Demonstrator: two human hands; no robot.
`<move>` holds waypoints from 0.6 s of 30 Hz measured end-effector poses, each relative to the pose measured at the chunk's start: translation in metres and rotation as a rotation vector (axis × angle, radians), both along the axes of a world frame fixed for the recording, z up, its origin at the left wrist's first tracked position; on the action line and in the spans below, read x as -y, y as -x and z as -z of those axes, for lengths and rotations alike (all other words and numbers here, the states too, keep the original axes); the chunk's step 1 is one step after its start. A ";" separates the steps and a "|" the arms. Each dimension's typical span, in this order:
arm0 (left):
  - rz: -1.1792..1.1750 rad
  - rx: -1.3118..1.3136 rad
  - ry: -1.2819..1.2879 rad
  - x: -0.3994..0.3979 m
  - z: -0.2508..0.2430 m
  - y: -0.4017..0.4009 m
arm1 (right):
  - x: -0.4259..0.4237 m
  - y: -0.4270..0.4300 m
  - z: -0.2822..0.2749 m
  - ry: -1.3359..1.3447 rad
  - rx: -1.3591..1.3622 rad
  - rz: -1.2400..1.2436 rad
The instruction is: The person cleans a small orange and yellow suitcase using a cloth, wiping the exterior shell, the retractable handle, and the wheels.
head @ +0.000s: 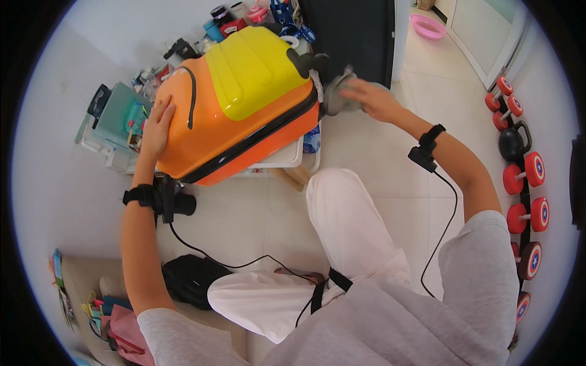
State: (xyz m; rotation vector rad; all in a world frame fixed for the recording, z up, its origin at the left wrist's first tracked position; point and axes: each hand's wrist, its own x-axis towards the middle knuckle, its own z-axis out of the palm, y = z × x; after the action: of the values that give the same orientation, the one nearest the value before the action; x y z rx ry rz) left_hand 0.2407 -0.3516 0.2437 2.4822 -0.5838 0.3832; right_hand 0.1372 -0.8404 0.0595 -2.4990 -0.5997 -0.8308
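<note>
An orange and yellow hard-shell suitcase [201, 105] lies at a slant on a small white-topped table [290, 153]. A black zip band runs along its side, and a black wheel [316, 61] juts from its right end. My left hand [156, 128] holds the orange shell at the left end, palm and fingers laid against it. Just off the wheel end, my right hand [373, 98] grips a grey cloth [338, 96]. Both the cloth and the fingers are blurred; whether the cloth touches the suitcase, I cannot tell.
Bottles and cups [222, 18] crowd behind the suitcase, beside a teal bin [114, 110]. Red dumbbells [526, 215] and a black kettlebell [513, 142] line the right wall. A dark door [350, 36] stands ahead, a pink basin [428, 27] beyond. Cables [453, 210] run from both wrist straps.
</note>
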 end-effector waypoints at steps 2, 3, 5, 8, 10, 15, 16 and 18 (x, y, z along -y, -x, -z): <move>-0.058 0.097 -0.106 0.013 -0.007 0.013 | -0.002 -0.010 -0.016 -0.461 -0.073 0.124; -0.120 0.182 -0.198 0.016 -0.011 0.021 | -0.002 -0.015 -0.023 -0.909 -0.163 0.240; -0.163 0.368 -0.388 0.019 -0.014 0.027 | 0.000 -0.036 -0.027 -1.260 -0.241 0.038; -0.262 0.340 -0.341 0.029 -0.017 0.041 | -0.037 -0.050 -0.055 -1.806 -0.707 -0.501; -0.394 0.368 -0.443 0.055 -0.004 0.056 | -0.059 -0.061 -0.057 -1.741 -0.840 -0.529; -0.291 0.287 -0.376 0.059 0.002 0.066 | -0.099 -0.069 -0.056 -1.731 -0.998 -0.501; -0.425 0.249 -0.337 0.057 0.004 0.062 | -0.103 -0.060 -0.067 -1.707 -0.992 -0.482; -0.435 0.217 -0.340 0.050 0.005 0.058 | -0.107 -0.051 -0.070 -1.668 -0.996 -0.463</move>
State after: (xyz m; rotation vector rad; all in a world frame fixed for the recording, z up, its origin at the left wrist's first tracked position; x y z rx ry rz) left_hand 0.1822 -0.4019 0.2388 2.9180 -0.1932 0.7842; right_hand 0.1883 -0.7331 0.1293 -0.8663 0.0188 0.2202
